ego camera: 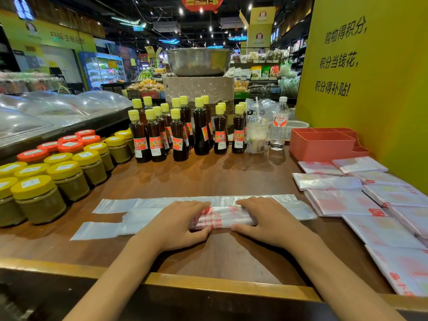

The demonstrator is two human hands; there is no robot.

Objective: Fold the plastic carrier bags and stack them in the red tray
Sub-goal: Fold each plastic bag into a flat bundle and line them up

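A clear plastic carrier bag (222, 217) with red print lies lengthwise across the wooden counter (208, 177), folded into a long narrow strip, its handles pointing left. My left hand (178, 222) lies on its middle with fingers flat on top and the thumb at the near edge. My right hand (268, 218) rests the same way just to the right. The red tray (324, 147) with several compartments stands at the back right and shows nothing inside. Folded and flat bags (347, 200) lie spread at the right.
Yellow-capped sauce bottles (180, 130) stand in rows at the back centre. Jars with yellow and orange lids (58, 172) fill the left side. A drink cup (257, 135) and a water bottle (279, 126) stand beside the tray. A yellow sign board (370, 77) walls the right.
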